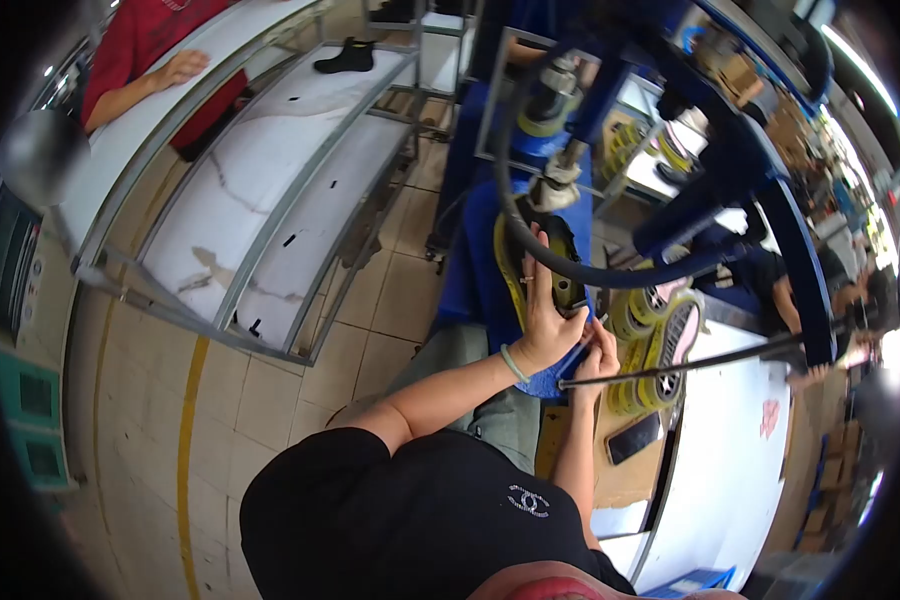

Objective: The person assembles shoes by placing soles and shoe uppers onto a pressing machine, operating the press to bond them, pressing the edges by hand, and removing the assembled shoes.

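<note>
A black and yellow-green shoe sole (567, 262) lies on the blue machine bed (482, 262), under the metal press head (555, 188). My left hand (548, 325) rests on it, fingers stretched along its length and thumb apart; a pale bracelet (514, 364) circles that wrist. Just below and to the right, my right hand (598, 357) is closed in a pinch near the sole's lower end. Something thin and pale shows at its fingertips, too small to name. A slim dark rod (685, 368) passes close by this hand.
A black hose (600, 275) loops across the machine. To the right, several yellow-green soles (657, 385) stand by a phone (633, 438) on the worktable. On the left is a metal rack (315, 195) carrying a black shoe (345, 57); a co-worker's hand (180, 68) lies beyond it.
</note>
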Action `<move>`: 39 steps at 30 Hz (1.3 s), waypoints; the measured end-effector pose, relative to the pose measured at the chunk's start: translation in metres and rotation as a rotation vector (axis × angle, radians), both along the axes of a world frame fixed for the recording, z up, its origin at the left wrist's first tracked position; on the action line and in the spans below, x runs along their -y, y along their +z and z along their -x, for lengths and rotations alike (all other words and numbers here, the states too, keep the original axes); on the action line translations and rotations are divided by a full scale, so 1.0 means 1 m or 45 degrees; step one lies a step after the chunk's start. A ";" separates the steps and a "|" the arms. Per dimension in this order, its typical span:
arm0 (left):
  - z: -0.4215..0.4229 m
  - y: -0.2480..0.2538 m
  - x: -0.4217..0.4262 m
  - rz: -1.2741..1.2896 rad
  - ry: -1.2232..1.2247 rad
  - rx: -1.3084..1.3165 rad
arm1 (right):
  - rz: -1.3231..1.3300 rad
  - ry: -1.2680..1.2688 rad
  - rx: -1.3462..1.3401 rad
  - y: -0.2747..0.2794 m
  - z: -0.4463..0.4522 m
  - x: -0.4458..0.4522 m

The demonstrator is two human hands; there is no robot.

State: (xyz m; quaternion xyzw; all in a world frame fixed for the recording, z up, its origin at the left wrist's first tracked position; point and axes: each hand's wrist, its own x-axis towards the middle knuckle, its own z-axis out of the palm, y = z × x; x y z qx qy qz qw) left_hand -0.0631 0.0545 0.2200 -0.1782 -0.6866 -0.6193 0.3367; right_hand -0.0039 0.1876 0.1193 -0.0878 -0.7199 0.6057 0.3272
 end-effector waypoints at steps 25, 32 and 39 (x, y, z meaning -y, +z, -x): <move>0.228 -0.088 0.543 -0.244 0.904 0.432 | -0.115 0.083 -0.003 -0.010 -0.001 -0.010; 0.281 -0.212 0.625 0.334 1.135 0.542 | -0.221 0.017 0.003 -0.002 -0.004 -0.007; 0.238 -0.199 0.572 0.759 1.268 -0.050 | 0.179 0.004 -0.110 -0.001 -0.005 0.009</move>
